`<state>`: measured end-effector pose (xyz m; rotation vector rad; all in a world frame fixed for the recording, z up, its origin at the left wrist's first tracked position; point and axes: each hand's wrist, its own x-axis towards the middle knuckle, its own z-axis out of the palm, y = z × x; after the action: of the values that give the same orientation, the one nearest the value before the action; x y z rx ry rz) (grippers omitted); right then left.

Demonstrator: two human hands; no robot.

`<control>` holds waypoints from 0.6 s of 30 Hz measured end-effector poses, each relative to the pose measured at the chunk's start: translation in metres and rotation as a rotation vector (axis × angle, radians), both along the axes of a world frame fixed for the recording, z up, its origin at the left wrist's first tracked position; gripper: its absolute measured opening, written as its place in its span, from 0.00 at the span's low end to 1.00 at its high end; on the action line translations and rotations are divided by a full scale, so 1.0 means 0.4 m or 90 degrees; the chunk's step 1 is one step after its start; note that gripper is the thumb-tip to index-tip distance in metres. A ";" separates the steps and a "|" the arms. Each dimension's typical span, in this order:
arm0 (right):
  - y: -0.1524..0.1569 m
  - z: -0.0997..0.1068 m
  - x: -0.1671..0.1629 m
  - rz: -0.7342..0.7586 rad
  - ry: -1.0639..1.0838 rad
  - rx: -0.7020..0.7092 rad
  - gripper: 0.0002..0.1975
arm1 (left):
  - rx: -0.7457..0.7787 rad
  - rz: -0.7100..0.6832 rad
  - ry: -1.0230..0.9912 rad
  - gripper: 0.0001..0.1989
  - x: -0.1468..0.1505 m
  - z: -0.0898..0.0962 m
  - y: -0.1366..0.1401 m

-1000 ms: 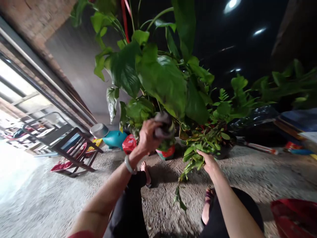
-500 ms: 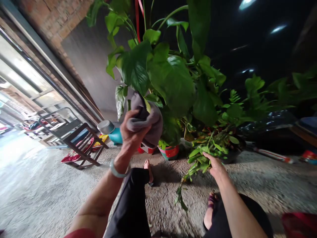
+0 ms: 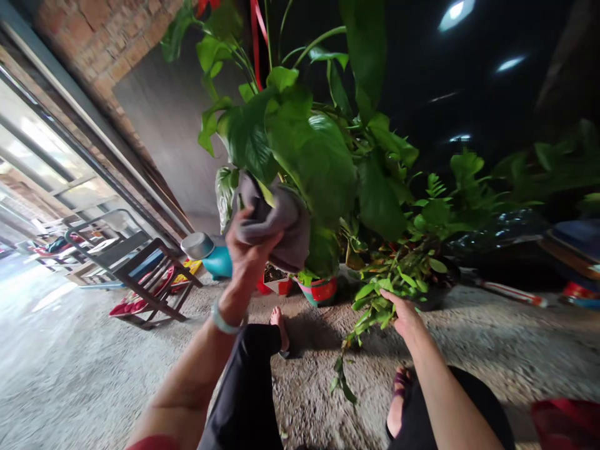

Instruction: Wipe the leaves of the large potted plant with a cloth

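My left hand [image 3: 253,256] is closed around a bunched grey cloth [image 3: 285,228]. The cloth is folded about a yellow-green leaf or leaf edge, and most of that leaf is hidden in the folds. Large glossy leaves [image 3: 312,150] of a tall potted plant hang just above and behind the cloth. My right hand [image 3: 407,315] is low on the right, its index finger stretched towards the drooping leaves of a smaller plant [image 3: 375,300]. Its other fingers are partly hidden, and whether the fingertip touches a leaf I cannot tell.
A striped pot [image 3: 321,290] stands on the rough floor beyond my feet. To the left are a wooden chair [image 3: 150,281], a teal container [image 3: 219,261] and a metal bowl [image 3: 197,245]. More plants [image 3: 464,187] grow at right, before a dark surface.
The whole view has shifted slightly, so the plants sit a little further left. My left hand, still gripping the cloth, has moved slightly left. My right hand stays beside the small plant.
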<state>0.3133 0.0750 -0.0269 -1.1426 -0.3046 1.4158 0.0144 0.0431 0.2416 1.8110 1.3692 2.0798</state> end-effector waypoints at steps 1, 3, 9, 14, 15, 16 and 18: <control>-0.001 0.002 -0.002 0.000 0.004 0.002 0.18 | -0.063 -0.028 0.030 0.26 0.017 -0.039 0.013; -0.004 0.004 -0.005 0.002 0.013 0.008 0.16 | -0.246 -0.116 0.157 0.19 0.045 -0.117 0.003; -0.008 0.010 -0.005 -0.002 0.025 0.006 0.13 | -0.267 -0.252 0.205 0.20 0.031 -0.104 -0.104; -0.008 0.020 -0.003 -0.002 0.030 -0.005 0.15 | -0.086 -0.108 0.131 0.25 0.052 -0.030 0.034; -0.008 0.021 -0.003 -0.003 0.032 -0.005 0.15 | -0.106 -0.097 0.136 0.24 0.060 -0.052 0.066; -0.009 0.022 -0.003 -0.005 0.034 -0.003 0.15 | -0.165 -0.093 0.155 0.22 0.066 -0.084 0.091; -0.011 0.023 -0.004 -0.008 0.039 0.005 0.15 | -0.306 -0.070 0.209 0.21 0.069 -0.165 0.110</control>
<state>0.3118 0.0705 -0.0177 -1.0917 -0.2594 1.4352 0.0419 0.0869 0.1755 1.9953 1.6186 1.2850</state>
